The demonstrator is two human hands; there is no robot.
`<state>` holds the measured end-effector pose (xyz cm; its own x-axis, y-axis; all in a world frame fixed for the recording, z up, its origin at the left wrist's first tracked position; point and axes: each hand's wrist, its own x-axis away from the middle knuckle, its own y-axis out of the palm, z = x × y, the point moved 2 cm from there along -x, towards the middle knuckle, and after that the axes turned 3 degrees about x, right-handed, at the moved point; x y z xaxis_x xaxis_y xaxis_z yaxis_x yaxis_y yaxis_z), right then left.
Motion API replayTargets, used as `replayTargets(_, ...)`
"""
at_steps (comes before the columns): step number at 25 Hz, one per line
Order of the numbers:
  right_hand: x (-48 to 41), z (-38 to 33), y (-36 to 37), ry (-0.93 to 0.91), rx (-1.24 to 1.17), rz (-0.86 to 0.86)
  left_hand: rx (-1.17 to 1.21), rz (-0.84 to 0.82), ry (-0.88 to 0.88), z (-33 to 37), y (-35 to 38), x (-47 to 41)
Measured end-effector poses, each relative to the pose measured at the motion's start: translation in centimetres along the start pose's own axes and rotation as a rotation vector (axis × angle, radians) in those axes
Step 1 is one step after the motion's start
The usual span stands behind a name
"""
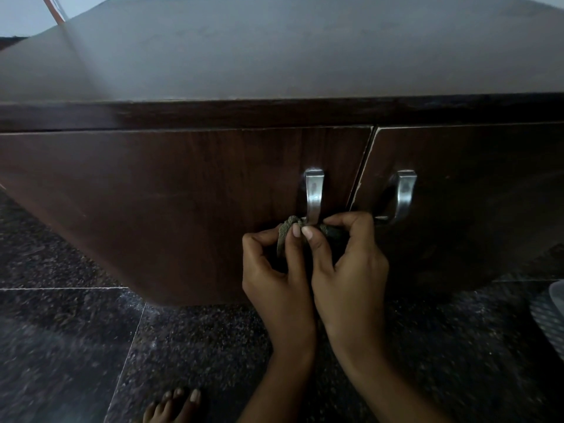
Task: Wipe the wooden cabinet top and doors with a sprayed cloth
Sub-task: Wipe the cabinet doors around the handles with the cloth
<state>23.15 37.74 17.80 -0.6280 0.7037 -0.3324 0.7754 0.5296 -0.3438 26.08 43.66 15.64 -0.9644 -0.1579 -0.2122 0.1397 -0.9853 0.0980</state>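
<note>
Because you have bunched the dark olive cloth [285, 232] around the foot of the left door's curved steel handle [313, 195], your left hand [276, 270] and right hand [348, 267] pinch its ends tight, likely to rub behind the metal.

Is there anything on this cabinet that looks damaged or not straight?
Yes. The right door sits askew: the gap beside the left door slants and widens upward, and its edge shows pale chipped spots. Both hands hold the cloth at the left handle.
</note>
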Motion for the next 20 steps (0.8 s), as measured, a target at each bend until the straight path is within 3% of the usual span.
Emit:
replayTargets(4, -0.1, -0.2, -0.2, 0.029, -0.022, -0.028, -0.003, -0.009, -0.012, 0.3, -0.1, 0.0)
replayTargets(11, 0.1, -0.2, -0.8, -0.093, -0.112, 0.007, 0.081, -0.031, 0.012, 0.3, -0.1, -0.1)
replayTargets(20, 0.3, 1.0, -1.0, 0.076, -0.14, -0.063, 0.112, -0.053, -0.104, -0.4, -0.5, 0.2)
